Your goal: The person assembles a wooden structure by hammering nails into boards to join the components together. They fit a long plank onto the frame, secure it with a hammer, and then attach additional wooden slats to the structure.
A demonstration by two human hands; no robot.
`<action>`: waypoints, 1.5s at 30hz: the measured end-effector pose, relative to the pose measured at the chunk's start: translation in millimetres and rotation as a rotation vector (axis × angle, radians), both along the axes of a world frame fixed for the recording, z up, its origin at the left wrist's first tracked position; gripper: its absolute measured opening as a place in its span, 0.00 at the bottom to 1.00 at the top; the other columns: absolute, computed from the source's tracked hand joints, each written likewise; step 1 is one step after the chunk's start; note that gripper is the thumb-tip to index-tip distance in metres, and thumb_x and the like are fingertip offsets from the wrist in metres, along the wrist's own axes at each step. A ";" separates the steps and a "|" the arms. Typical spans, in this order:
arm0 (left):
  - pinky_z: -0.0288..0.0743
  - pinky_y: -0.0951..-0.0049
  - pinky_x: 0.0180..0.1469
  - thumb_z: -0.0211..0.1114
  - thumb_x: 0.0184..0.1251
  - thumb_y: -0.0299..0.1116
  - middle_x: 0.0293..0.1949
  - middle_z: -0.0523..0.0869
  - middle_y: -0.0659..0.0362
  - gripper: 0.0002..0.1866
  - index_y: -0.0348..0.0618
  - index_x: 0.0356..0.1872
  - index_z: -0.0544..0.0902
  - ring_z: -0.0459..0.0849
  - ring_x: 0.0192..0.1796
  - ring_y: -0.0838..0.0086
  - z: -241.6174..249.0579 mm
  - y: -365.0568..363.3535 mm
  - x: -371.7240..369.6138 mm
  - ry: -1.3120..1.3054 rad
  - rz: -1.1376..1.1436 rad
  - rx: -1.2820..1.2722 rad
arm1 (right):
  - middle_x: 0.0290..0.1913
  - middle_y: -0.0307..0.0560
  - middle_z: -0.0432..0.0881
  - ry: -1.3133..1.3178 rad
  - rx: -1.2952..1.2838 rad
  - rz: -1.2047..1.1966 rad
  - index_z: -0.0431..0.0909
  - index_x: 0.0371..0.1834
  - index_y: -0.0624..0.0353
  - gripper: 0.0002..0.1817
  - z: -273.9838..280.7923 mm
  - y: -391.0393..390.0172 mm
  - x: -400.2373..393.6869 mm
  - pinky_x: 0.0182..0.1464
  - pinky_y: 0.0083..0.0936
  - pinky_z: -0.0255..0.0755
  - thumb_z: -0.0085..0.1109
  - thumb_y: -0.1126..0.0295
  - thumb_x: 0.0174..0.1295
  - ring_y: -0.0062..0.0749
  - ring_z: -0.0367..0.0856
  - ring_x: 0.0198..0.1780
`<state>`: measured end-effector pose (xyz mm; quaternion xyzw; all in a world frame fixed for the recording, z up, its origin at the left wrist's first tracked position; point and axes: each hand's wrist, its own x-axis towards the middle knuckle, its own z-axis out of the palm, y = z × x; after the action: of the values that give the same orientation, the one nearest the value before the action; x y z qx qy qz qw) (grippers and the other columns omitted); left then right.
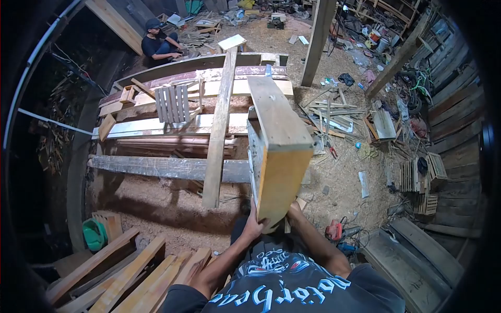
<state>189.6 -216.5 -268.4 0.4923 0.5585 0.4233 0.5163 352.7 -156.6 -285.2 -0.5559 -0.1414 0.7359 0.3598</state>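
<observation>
A shallow wooden box, with pale yellowish and greyish boards for sides, stands tilted up in front of my body. My left hand grips its lower left edge, fingers partly hidden behind the board. On the lower right side, my right hand is closed at the box's edge; most of its fingers are out of sight behind the wood. The box's inner face is mostly turned away from me. Just beyond it a long plank lies across several stacked boards.
A slatted wooden piece stands on the boards. A person sits at the far left. Posts rise on the right. Wood scraps, pliers and a red power tool lie on the sawdust-covered floor. Beams lean at lower left.
</observation>
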 end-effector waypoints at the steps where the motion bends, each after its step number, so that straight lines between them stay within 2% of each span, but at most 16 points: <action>1: 0.61 0.69 0.68 0.63 0.66 0.32 0.65 0.70 0.45 0.43 0.36 0.75 0.45 0.69 0.68 0.64 -4.4 6.0 1.4 0.028 0.081 0.104 | 0.43 0.51 0.83 -0.009 0.032 0.023 0.78 0.49 0.69 0.17 -2.7 2.1 -2.6 0.41 0.27 0.77 0.59 0.66 0.64 0.34 0.83 0.41; 3: 0.61 0.69 0.67 0.65 0.66 0.34 0.64 0.70 0.46 0.44 0.36 0.75 0.46 0.70 0.67 0.66 -35.9 9.6 -4.5 -0.054 0.091 0.055 | 0.43 0.48 0.83 -0.028 0.096 0.081 0.78 0.51 0.67 0.17 -10.6 8.3 -7.2 0.38 0.27 0.76 0.55 0.64 0.66 0.32 0.82 0.39; 4: 0.62 0.69 0.67 0.66 0.66 0.35 0.64 0.71 0.47 0.44 0.35 0.74 0.47 0.70 0.66 0.66 -39.6 13.0 -8.5 -0.092 0.092 0.033 | 0.40 0.47 0.83 -0.246 -0.012 0.175 0.79 0.48 0.66 0.17 20.0 19.8 -10.1 0.37 0.25 0.75 0.52 0.62 0.68 0.31 0.82 0.37; 6: 0.63 0.70 0.66 0.66 0.66 0.36 0.64 0.71 0.48 0.43 0.35 0.74 0.49 0.71 0.65 0.68 -39.0 20.9 -8.9 -0.127 0.122 0.015 | 0.38 0.46 0.83 -0.205 0.038 0.199 0.80 0.47 0.65 0.17 -19.4 15.4 -4.1 0.36 0.25 0.74 0.49 0.61 0.69 0.29 0.81 0.35; 11: 0.69 0.73 0.61 0.66 0.67 0.37 0.57 0.79 0.52 0.37 0.35 0.71 0.58 0.77 0.59 0.71 -18.3 56.5 -0.3 -0.028 0.228 0.094 | 0.31 0.39 0.81 -0.016 0.269 0.029 0.80 0.42 0.63 0.19 -17.7 2.1 1.5 0.31 0.20 0.68 0.52 0.54 0.71 0.20 0.76 0.30; 12: 0.69 0.73 0.61 0.65 0.67 0.37 0.56 0.80 0.52 0.36 0.34 0.71 0.59 0.77 0.58 0.72 -19.4 62.0 -1.1 -0.057 0.228 0.074 | 0.30 0.36 0.79 -0.088 0.310 0.063 0.79 0.43 0.60 0.20 -11.4 2.7 2.9 0.30 0.17 0.66 0.50 0.52 0.72 0.17 0.73 0.29; 14: 0.70 0.74 0.60 0.64 0.69 0.38 0.55 0.81 0.52 0.34 0.33 0.69 0.61 0.78 0.57 0.73 -24.0 74.0 -1.7 -0.117 0.227 0.036 | 0.32 0.36 0.80 -0.098 0.377 0.129 0.78 0.45 0.61 0.20 -9.3 1.5 8.6 0.32 0.17 0.67 0.51 0.53 0.72 0.17 0.74 0.31; 17: 0.70 0.72 0.59 0.59 0.72 0.40 0.56 0.81 0.50 0.30 0.33 0.68 0.63 0.78 0.57 0.71 -8.5 91.1 -10.1 -0.024 0.160 -0.159 | 0.39 0.39 0.82 -0.224 0.567 0.144 0.77 0.49 0.63 0.19 3.8 3.0 -0.1 0.39 0.19 0.71 0.55 0.56 0.70 0.19 0.76 0.37; 20: 0.64 0.69 0.65 0.53 0.75 0.41 0.62 0.76 0.48 0.30 0.32 0.69 0.62 0.73 0.64 0.67 1.2 100.8 -23.2 -0.183 0.099 -0.058 | 0.41 0.40 0.84 -0.374 0.632 0.117 0.78 0.48 0.65 0.18 28.0 21.0 -17.0 0.43 0.23 0.73 0.60 0.59 0.67 0.24 0.78 0.40; 23: 0.64 0.71 0.65 0.49 0.77 0.41 0.61 0.74 0.53 0.25 0.35 0.67 0.64 0.71 0.63 0.71 -31.5 101.8 -27.6 -0.168 0.178 0.144 | 0.39 0.41 0.84 -0.604 0.709 0.283 0.78 0.45 0.67 0.18 18.9 52.8 -20.1 0.41 0.23 0.74 0.61 0.59 0.66 0.24 0.79 0.38; 26: 0.60 0.70 0.68 0.46 0.78 0.40 0.65 0.70 0.53 0.25 0.35 0.69 0.61 0.67 0.66 0.69 10.0 120.2 -22.9 -0.300 0.231 0.195 | 0.38 0.43 0.85 -0.762 0.626 0.352 0.78 0.42 0.68 0.18 16.8 78.5 -29.3 0.41 0.24 0.75 0.60 0.59 0.67 0.24 0.80 0.38; 29: 0.62 0.70 0.66 0.44 0.79 0.41 0.63 0.72 0.54 0.25 0.35 0.69 0.61 0.69 0.65 0.69 15.9 147.4 -25.4 -0.221 0.248 0.179 | 0.38 0.44 0.85 -0.336 0.642 0.139 0.78 0.40 0.67 0.17 15.5 92.7 -36.6 0.39 0.24 0.75 0.59 0.59 0.68 0.22 0.80 0.37; 33: 0.64 0.67 0.64 0.43 0.79 0.41 0.58 0.76 0.47 0.24 0.30 0.63 0.67 0.73 0.61 0.65 -16.3 191.5 -43.5 -0.146 0.249 0.184 | 0.38 0.45 0.85 -0.212 0.674 0.082 0.78 0.43 0.65 0.16 16.4 122.2 -54.9 0.37 0.23 0.76 0.59 0.60 0.68 0.22 0.80 0.35; 36: 0.72 0.66 0.55 0.44 0.78 0.43 0.48 0.82 0.50 0.23 0.31 0.57 0.72 0.80 0.50 0.67 -0.9 217.0 -53.4 -0.066 0.278 0.232 | 0.36 0.42 0.84 -0.185 0.581 -0.009 0.79 0.42 0.66 0.15 22.0 151.1 -72.8 0.39 0.22 0.74 0.59 0.62 0.68 0.21 0.79 0.35; 41: 0.71 0.66 0.56 0.44 0.78 0.44 0.49 0.82 0.49 0.23 0.32 0.58 0.72 0.79 0.51 0.66 -7.4 244.1 -61.2 -0.119 0.228 0.110 | 0.37 0.44 0.84 -0.410 0.649 0.081 0.79 0.43 0.66 0.15 21.7 176.1 -73.1 0.37 0.23 0.75 0.58 0.61 0.68 0.22 0.80 0.34; 45: 0.70 0.62 0.59 0.46 0.77 0.45 0.53 0.80 0.42 0.24 0.34 0.61 0.70 0.80 0.55 0.57 -10.5 247.2 -64.1 -0.004 0.243 0.149 | 0.36 0.44 0.84 -0.333 0.517 0.050 0.79 0.43 0.66 0.16 23.3 178.0 -74.6 0.37 0.23 0.75 0.59 0.61 0.68 0.23 0.80 0.34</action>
<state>125.5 30.7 -279.0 0.4572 0.5800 0.5241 0.4242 278.1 21.5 -261.9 -0.5552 -0.3946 0.5830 0.4429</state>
